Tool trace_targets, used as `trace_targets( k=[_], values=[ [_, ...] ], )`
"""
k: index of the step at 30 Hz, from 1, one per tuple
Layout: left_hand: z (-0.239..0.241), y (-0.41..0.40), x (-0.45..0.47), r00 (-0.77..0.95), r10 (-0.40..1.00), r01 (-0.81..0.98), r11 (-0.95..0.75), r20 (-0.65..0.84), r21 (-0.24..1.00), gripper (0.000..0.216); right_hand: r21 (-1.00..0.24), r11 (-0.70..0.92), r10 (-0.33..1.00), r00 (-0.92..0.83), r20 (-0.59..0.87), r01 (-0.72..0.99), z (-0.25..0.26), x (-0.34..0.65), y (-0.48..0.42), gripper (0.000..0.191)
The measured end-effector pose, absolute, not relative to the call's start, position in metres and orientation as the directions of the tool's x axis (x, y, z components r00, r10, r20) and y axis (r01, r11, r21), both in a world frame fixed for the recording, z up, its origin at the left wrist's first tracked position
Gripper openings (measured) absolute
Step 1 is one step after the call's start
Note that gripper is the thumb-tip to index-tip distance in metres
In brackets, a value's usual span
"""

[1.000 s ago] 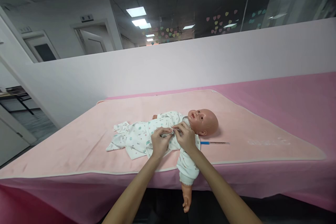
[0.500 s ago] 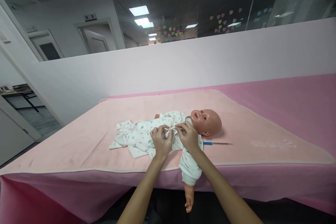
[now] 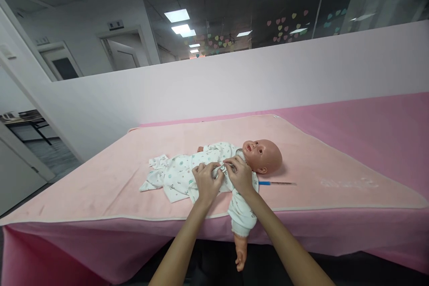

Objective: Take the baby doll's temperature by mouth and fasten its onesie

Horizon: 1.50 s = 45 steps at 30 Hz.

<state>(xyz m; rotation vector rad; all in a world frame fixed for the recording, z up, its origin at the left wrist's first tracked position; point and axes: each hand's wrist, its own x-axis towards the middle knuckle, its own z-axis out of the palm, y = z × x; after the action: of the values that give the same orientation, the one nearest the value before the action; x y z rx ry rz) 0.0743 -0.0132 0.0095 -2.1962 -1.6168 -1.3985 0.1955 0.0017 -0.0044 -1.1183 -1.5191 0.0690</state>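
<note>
A baby doll (image 3: 267, 155) lies on its back across the bed, head to the right, dressed in a white printed romper (image 3: 182, 167). My left hand (image 3: 207, 182) pinches a fold of the romper's front at the chest. Close beside it, my right hand (image 3: 238, 173) grips the same cloth nearer the collar, fingertips together. Whether a snap or tie lies between the fingers is too small to tell. One sleeved doll arm (image 3: 240, 248) hangs over the near edge, below my right wrist. The romper's empty-looking leg ends (image 3: 154, 174) lie flat at the left.
A thin stick with a blue handle (image 3: 264, 183) lies just right of the doll's shoulder. Beneath everything is a peach blanket (image 3: 110, 178) on a pink cover (image 3: 378, 129). A white low wall (image 3: 234, 82) with glass above runs along the far side.
My fingers have shifted slightly on the pinched cloth, and the left hand's fingers have spread a little. The doll and the stick keep their places.
</note>
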Motion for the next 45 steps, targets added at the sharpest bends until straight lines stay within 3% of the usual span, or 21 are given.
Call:
trace_targets(
  k=[8, 16, 19, 22, 25, 28, 31, 35, 45],
  values=[
    [0.009, -0.014, 0.073, -0.019, 0.706, 0.768, -0.443, 0.708, 0.462, 0.003, -0.596, 0.547, 0.654, 0.144, 0.742, 0.588, -0.004, 0.196, 0.001, 0.016],
    [0.007, -0.018, 0.064, -0.209, 0.636, 0.814, -0.308, 0.743, 0.492, 0.017, -0.602, 0.549, 0.662, 0.138, 0.736, 0.580, -0.002, 0.196, -0.001, 0.016],
    [0.003, -0.019, 0.048, -0.363, 0.613, 0.741, -0.267, 0.702, 0.616, 0.021, -0.609, 0.542, 0.652, 0.167, 0.739, 0.580, -0.004, 0.197, 0.001, 0.017],
    [-0.001, -0.020, 0.028, -0.618, 0.552, 0.503, -0.270, 0.560, 0.821, 0.025, -0.631, 0.519, 0.629, 0.241, 0.739, 0.577, -0.005, 0.198, 0.002, 0.018],
    [-0.002, -0.023, 0.017, -0.744, 0.490, 0.355, -0.286, 0.454, 0.890, 0.029, -0.613, 0.504, 0.598, 0.267, 0.756, 0.608, -0.005, 0.198, 0.002, 0.019],
    [0.001, -0.029, 0.022, -0.643, 0.505, 0.522, -0.262, 0.576, 0.812, 0.023, -0.578, 0.498, 0.548, 0.282, 0.787, 0.646, -0.004, 0.197, 0.001, 0.018],
    [0.006, -0.034, 0.036, -0.347, 0.595, 0.728, -0.316, 0.725, 0.608, 0.015, -0.508, 0.528, 0.537, 0.195, 0.820, 0.681, -0.004, 0.196, -0.001, 0.017],
    [0.010, -0.036, 0.046, -0.015, 0.689, 0.824, -0.401, 0.725, 0.399, 0.018, -0.437, 0.535, 0.565, 0.079, 0.821, 0.723, -0.004, 0.195, -0.002, 0.020],
    [0.010, -0.036, 0.046, 0.088, 0.724, 0.855, -0.408, 0.684, 0.322, 0.024, -0.374, 0.449, 0.587, 0.048, 0.808, 0.812, -0.003, 0.193, -0.005, 0.023]
  ],
)
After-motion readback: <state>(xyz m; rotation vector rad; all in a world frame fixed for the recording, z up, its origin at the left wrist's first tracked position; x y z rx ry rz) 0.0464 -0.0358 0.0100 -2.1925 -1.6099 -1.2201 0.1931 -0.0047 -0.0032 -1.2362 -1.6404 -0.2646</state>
